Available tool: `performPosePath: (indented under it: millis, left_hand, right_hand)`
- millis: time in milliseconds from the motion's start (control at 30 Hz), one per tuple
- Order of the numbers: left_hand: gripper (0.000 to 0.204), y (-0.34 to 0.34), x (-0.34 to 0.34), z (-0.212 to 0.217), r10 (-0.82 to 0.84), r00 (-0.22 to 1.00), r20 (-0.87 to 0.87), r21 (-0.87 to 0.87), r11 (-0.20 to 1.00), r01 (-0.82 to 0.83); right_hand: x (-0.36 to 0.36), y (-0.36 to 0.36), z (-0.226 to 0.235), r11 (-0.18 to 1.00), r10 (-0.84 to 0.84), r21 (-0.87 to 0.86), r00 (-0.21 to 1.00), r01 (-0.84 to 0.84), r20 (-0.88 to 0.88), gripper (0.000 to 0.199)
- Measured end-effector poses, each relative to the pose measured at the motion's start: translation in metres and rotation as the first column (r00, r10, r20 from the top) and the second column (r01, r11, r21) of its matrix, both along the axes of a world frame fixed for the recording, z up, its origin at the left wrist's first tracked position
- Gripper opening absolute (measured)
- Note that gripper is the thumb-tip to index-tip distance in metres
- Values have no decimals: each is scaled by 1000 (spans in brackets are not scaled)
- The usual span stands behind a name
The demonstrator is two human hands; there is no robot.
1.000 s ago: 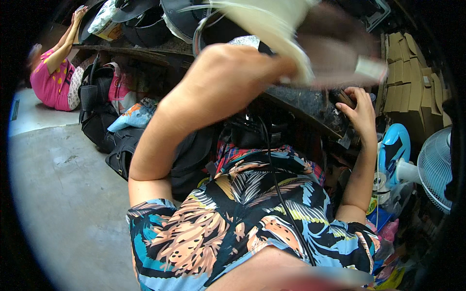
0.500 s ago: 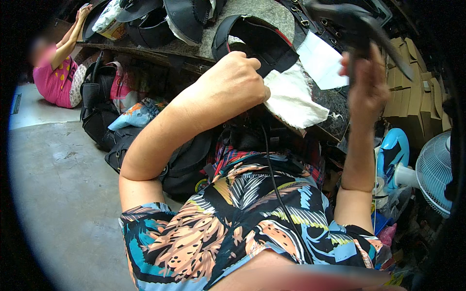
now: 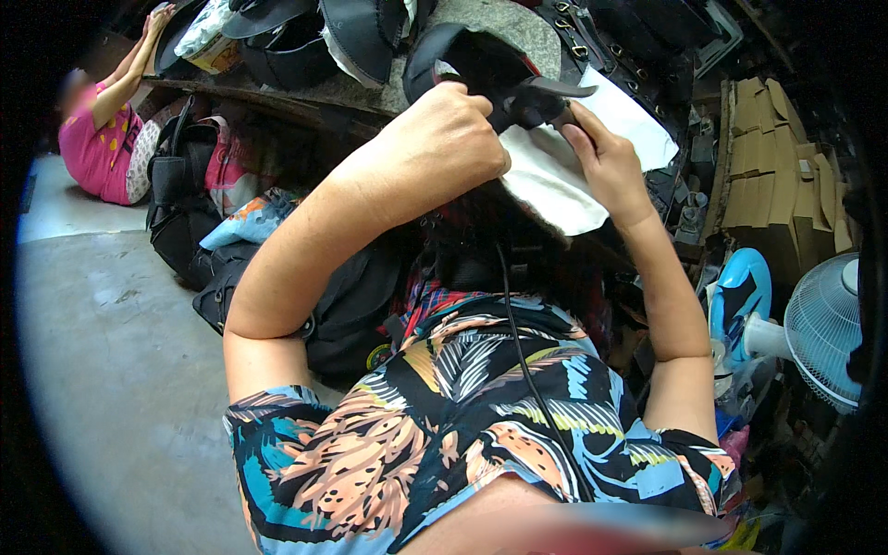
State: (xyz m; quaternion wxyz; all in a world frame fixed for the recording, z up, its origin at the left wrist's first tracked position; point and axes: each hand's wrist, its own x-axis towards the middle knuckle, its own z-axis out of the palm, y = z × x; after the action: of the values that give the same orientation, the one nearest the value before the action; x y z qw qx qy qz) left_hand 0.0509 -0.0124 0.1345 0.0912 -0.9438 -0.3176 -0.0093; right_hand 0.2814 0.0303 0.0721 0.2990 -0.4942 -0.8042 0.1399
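Left hand: curled before black band point(image 3: 476, 60), 12 o'clock; grip contents hidden, cannot tell
Right hand point(image 3: 609, 165): clenched round hammer point(image 3: 534, 107), 1 o'clock
In the way: fist, hammer partly covering band
Around: fan point(image 3: 823, 314) 3 o'clock, cardboard boxes point(image 3: 772, 171) 2 o'clock

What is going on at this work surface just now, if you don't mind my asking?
A person's right hand grips a dark hammer, its head over a curved black piece on a rounded grey slab. The left hand is curled shut in front of that piece; whatever it may be pinching is hidden. A white cloth lies below the hammer, with a white sheet beyond the right hand. Farther left, another person in pink sits with raised hands.
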Motion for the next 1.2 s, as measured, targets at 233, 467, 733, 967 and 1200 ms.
performPosePath:
  millis: [233, 467, 733, 967, 1200]
  left_hand:
    - [5, 4, -2, -4, 2, 1000, 4, -3, 1000, -2]
    - [5, 9, -4, -5, -11, 1000, 24, 23, 1000, 11]
    - [4, 12, -3, -2, -66, 997, 37, 46, 997, 64]
    - [4, 15, -2, -1, -87, 996, 19, 57, 995, 86]
    - [4, 18, -4, -4, -64, 997, 46, 41, 997, 62]
  right_hand:
    - [23, 4, 12, 973, 141, 214, 953, -84, -268, 36]
    - [6, 4, 9, 978, 69, 186, 991, -90, 118, 33]
    - [6, 19, -2, 997, 29, 61, 989, -39, 145, 38]
    - [22, 24, 10, 963, 102, 256, 994, -86, -47, 37]
    - [16, 6, 6, 1000, 11, 3, 995, -12, 103, 34]
